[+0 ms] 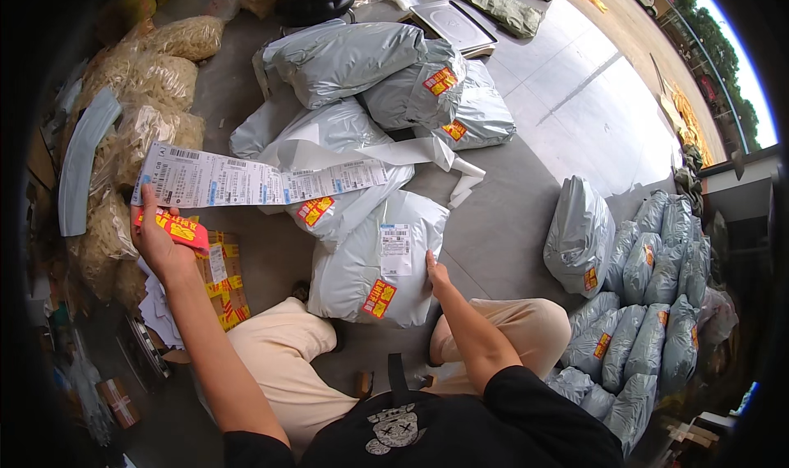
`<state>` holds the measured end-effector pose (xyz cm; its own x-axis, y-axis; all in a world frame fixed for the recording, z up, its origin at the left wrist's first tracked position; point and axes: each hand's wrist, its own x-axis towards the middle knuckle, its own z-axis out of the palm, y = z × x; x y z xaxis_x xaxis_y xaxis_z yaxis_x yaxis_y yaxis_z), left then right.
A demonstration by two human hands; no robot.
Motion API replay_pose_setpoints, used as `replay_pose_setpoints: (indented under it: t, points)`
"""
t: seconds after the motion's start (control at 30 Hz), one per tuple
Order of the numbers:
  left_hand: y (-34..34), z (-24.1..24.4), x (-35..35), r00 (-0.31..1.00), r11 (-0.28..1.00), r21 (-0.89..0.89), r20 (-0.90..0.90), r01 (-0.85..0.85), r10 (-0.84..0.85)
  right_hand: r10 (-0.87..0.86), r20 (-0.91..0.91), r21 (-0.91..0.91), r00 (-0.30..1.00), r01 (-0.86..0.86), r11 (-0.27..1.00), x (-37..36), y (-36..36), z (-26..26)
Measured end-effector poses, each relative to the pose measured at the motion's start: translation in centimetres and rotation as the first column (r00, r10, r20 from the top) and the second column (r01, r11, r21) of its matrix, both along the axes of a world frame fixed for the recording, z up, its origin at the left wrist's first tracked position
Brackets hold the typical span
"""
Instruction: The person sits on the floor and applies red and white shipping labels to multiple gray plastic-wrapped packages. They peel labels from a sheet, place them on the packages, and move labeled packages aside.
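My left hand [159, 240] grips a long strip of printed shipping labels [246, 183] together with a stack of red and yellow stickers [179, 229]. The strip stretches right over the grey parcels, and its white backing paper [363, 150] curls on beyond. My right hand [436, 272] rests on the right edge of a grey plastic mailer bag [351, 271] lying between my knees; whether its fingers pinch the plastic I cannot tell. That bag bears a white shipping label [396, 250] and a red and yellow sticker [379, 298].
More full grey mailers [345, 61] are heaped ahead. Others [641, 338] stand in rows at the right. Clear bags of tan material [166, 80] line the left, near a taped cardboard box [225, 283]. A metal-topped scale [453, 24] and a black stool [314, 1] are farther off.
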<state>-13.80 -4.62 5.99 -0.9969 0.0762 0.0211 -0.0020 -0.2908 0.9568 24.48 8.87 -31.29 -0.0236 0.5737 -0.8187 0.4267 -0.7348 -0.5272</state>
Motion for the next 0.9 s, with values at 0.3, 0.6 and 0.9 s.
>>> replay_pose_setpoints:
  t: [0.3, 0.6, 0.9]
  points:
    - [1.7, -1.0, -0.3, 0.983, 0.982, -0.047, 0.005, 0.183, -0.183, 0.233, 0.094, 0.244, 0.968, -0.249, 0.937, 1.2, 1.0, -0.3]
    - [4.1, -2.0, 0.1, 0.928, 0.932, 0.024, 0.092, 0.361, -0.362, 0.236, 0.308, 0.404, 0.922, -0.351, 0.845, 0.1, 0.0, 6.2]
    - [4.1, -5.4, -4.8, 0.934, 0.943, -0.014, 0.145, 0.332, -0.327, 0.277, 0.359, 0.758, 0.891, -0.451, 0.471, 0.9, 3.6, 20.1]
